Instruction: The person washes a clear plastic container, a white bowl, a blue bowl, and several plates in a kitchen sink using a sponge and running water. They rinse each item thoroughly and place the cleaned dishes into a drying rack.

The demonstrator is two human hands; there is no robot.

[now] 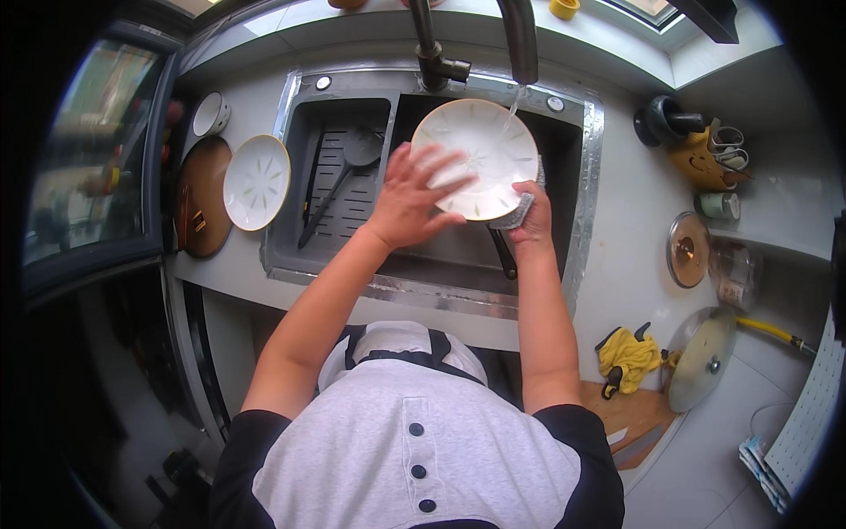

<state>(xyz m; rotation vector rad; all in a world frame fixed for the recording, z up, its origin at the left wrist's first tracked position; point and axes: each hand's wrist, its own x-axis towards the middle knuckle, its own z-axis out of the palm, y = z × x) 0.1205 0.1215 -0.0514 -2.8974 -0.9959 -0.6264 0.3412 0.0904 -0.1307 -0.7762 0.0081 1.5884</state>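
Under a thin stream of water from the faucet [519, 46], a white plate [486, 155] with a leaf pattern and a yellowish rim is tilted over the sink's right basin. My right hand [534, 211] grips its lower right edge, with a grey cloth [519, 213] between hand and plate. My left hand [420, 198], slightly blurred, has its fingers spread over the plate's left side; whether they touch the surface I cannot tell. A black handle [503, 251] shows below the plate, and whatever it belongs to is hidden.
Left of the right basin, a dark ladle [353, 155] lies on a slotted drain tray [337, 205]. A second patterned plate [256, 184], a brown round board [205, 198] and a bowl [211, 114] stand farther left. On the right are glass lids [700, 364] and a yellow cloth [628, 357].
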